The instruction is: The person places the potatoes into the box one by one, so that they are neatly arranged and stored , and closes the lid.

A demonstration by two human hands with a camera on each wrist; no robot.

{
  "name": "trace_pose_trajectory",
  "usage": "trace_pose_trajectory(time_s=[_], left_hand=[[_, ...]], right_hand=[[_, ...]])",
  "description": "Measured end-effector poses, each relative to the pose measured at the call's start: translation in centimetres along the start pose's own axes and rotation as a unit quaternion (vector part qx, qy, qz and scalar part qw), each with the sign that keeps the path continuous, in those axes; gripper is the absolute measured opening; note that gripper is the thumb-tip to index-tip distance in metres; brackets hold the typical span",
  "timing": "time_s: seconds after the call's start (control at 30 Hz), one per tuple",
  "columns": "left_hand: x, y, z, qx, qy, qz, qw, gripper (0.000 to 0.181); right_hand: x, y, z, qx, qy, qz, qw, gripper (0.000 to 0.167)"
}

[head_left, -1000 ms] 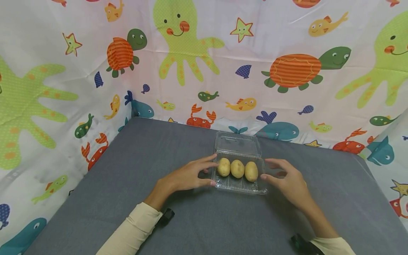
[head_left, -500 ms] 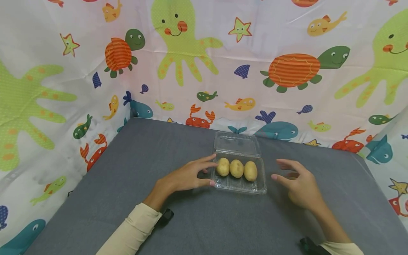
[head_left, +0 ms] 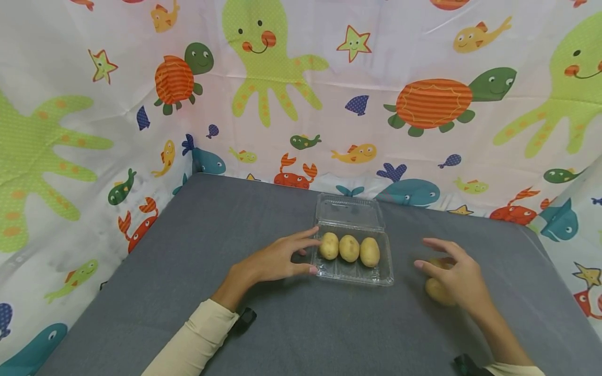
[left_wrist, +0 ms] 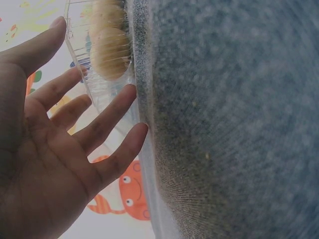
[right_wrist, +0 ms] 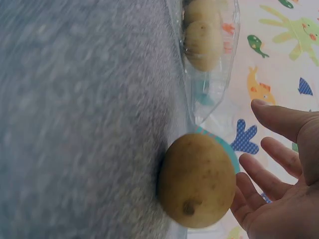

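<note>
A clear plastic clamshell box [head_left: 357, 275] lies on the table with its lid [head_left: 350, 213] folded back. Three potatoes [head_left: 349, 248] sit in a row inside it. My left hand [head_left: 277, 257] is at the box's left side, fingers spread and thumb at the rim; whether it presses is hard to tell. To the right of the box, my right hand [head_left: 458, 277] hovers with loosely bent fingers, holding nothing. A loose potato [head_left: 438, 292] rests on the table beneath that palm, large in the right wrist view [right_wrist: 197, 180]. Another yellowish potato surface [head_left: 441, 262] shows behind the fingers, partly hidden.
A grey cloth [head_left: 301, 329] covers the table. Behind and along the sides hangs a white curtain [head_left: 414, 31] printed with sea animals. Dark straps with wrist cameras [head_left: 244, 319] are on both wrists.
My right hand has moved rightward from the box's right edge to over the loose potato, uncovering more of it. The left hand, the box and its potatoes have stayed put.
</note>
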State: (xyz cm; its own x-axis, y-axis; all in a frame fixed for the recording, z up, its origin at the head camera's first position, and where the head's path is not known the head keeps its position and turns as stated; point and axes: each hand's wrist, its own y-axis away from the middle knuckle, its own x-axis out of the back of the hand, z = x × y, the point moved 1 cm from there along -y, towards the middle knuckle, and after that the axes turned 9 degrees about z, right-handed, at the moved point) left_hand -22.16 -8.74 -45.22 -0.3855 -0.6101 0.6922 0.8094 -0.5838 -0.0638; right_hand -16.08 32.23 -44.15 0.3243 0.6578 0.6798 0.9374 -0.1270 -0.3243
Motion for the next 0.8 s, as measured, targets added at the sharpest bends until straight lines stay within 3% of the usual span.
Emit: trace_pose_trajectory(time_s=[0.47, 0.8], left_hand=[[-0.1, 0.0, 0.0, 0.001, -0.006, -0.001, 1.0, 0.071], [-0.1, 0.0, -0.1, -0.002, -0.007, 0.004, 1.0, 0.071]], right_hand=[[0.7, 0.4, 1.7, -0.028, 0.033, -0.024, 0.9988, 0.065], [0.8, 0.4, 2.5, -0.031, 0.028, -0.002, 0.9991, 0.061]])
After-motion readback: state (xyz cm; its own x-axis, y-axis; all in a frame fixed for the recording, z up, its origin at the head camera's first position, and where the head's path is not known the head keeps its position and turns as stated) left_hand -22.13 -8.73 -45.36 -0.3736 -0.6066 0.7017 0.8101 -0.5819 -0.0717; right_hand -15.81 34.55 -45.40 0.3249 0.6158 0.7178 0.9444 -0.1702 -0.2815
